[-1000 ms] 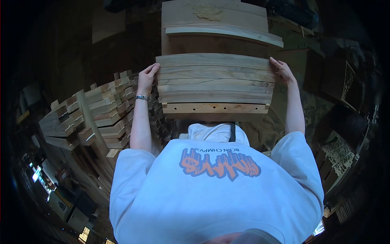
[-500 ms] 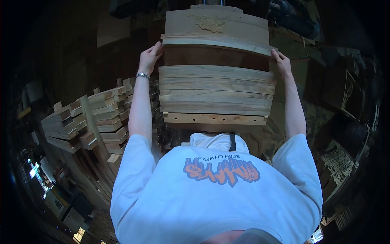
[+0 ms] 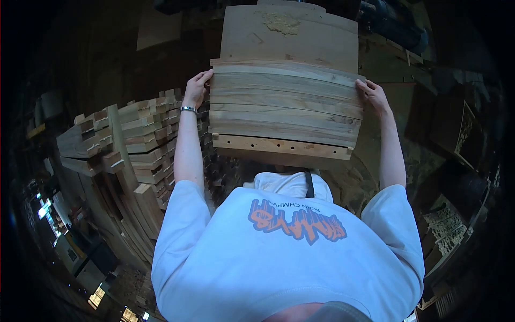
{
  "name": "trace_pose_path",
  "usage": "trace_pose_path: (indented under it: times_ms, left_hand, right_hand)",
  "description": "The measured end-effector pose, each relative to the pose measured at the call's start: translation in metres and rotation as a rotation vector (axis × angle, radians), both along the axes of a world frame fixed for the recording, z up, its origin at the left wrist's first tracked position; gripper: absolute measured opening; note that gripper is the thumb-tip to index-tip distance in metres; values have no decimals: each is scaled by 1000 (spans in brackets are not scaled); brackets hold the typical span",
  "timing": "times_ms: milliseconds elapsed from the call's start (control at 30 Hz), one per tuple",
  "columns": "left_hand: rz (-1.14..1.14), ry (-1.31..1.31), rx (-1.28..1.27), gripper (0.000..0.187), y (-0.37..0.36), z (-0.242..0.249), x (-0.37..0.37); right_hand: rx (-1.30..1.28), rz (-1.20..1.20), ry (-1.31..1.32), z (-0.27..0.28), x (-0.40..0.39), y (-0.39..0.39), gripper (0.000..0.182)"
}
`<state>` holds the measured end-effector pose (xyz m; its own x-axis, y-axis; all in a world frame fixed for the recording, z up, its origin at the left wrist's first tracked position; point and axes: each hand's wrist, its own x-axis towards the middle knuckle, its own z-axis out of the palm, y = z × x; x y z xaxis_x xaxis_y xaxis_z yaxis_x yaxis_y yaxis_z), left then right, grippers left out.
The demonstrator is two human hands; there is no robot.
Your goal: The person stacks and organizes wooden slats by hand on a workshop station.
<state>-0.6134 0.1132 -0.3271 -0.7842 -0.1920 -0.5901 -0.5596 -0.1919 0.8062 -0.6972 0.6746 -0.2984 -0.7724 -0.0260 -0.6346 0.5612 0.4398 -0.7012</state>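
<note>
Several pale wooden boards (image 3: 284, 98) lie side by side across the work surface in front of me, their long edges against each other. The farthest wooden board (image 3: 287, 68) touches the row along its near edge. My left hand (image 3: 197, 88) is closed on its left end, a metal-banded watch on the wrist. At the opposite end, my right hand (image 3: 373, 95) grips the same board with thumb and fingers. Nearest my body, a wooden strip with several dark holes (image 3: 281, 145) runs along the front of the row.
Beyond the boards, a flat panel (image 3: 292, 45) carries a patch of sawdust (image 3: 281, 23). Stacked timber pieces (image 3: 142, 134) stand to my left. A dark motor-like machine (image 3: 394, 27) sits at the far right. More stacked wood (image 3: 445, 228) is at lower right.
The farthest board has come toward me in both hands. The dark gap between it and the other boards has closed, and more of the panel behind shows.
</note>
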Motion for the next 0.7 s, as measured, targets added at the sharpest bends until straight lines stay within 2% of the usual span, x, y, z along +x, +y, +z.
trace_pose_path:
  times_ms: [100,267,400,467,500,567,600,667,700]
  left_hand:
    - [40,5,23,25,4,6,-5]
    - [-28,-25,143,36,1,5,-7]
    - [-32,34,261,39,-5,-22,-15]
    - [27,15,292,38,-8,-33,-15]
    - [23,23,297,38,-7,-31,-13]
    - [86,-24,104,38,5,-21,-8]
    - [92,-23,111,38,14,-17,2]
    - [112,148,-1025,40,37,2,19]
    - [63,306,-1115,46,54,20,28]
  right_hand:
    - [-18,9,54,-6,-1,1,68]
    - [-66,-19,149,-14,3,2,64]
    - [-92,-54,140,-18,8,2,64]
    - [-278,-164,111,-18,18,-6,66]
    - [-273,-165,120,-21,24,-8,66]
    - [-201,-240,144,-28,30,-10,74]
    - [-194,-233,145,-31,35,-11,74]
    - [502,-154,431,-36,37,-19,86]
    - [498,-160,443,-33,39,-26,86]
